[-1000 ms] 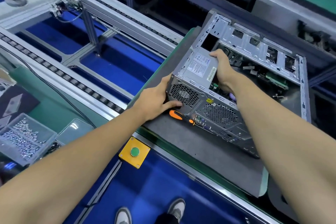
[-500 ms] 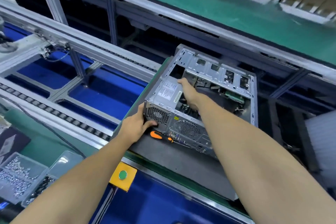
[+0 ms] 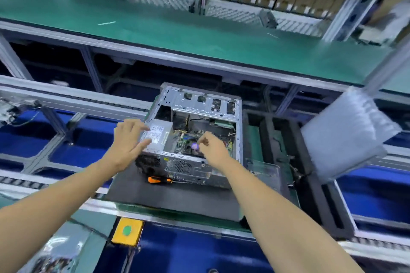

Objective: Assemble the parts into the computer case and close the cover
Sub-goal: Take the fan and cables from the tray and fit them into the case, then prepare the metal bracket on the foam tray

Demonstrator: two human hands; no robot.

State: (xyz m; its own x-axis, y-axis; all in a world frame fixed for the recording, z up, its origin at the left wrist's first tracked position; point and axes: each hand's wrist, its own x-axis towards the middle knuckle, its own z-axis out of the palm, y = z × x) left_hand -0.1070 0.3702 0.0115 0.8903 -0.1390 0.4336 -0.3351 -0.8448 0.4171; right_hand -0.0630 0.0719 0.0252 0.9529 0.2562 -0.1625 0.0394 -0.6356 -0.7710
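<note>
Case (image 3: 195,162): open side up on a grey mat (image 3: 168,197); long axis runs away from the person, vented rear panel facing them.
Power supply (image 3: 158,137): seated in the case's near-left corner.
Left hand (image 3: 127,139): nearer it, fingers spread and straight, tips touching its label.
Right hand (image 3: 210,145): over the board, fingers loosely curled, seemingly holding nothing.
Screwdriver (image 3: 159,180): lies just before the case.

Open case (image 3: 195,137) seen at centre on a grey mat (image 3: 177,197), left hand (image 3: 127,139) spread at 9 o'clock over the power supply (image 3: 158,135), right hand (image 3: 210,146) loosely curled above the board, orange screwdriver (image 3: 158,180) laid at 6 o'clock
</note>
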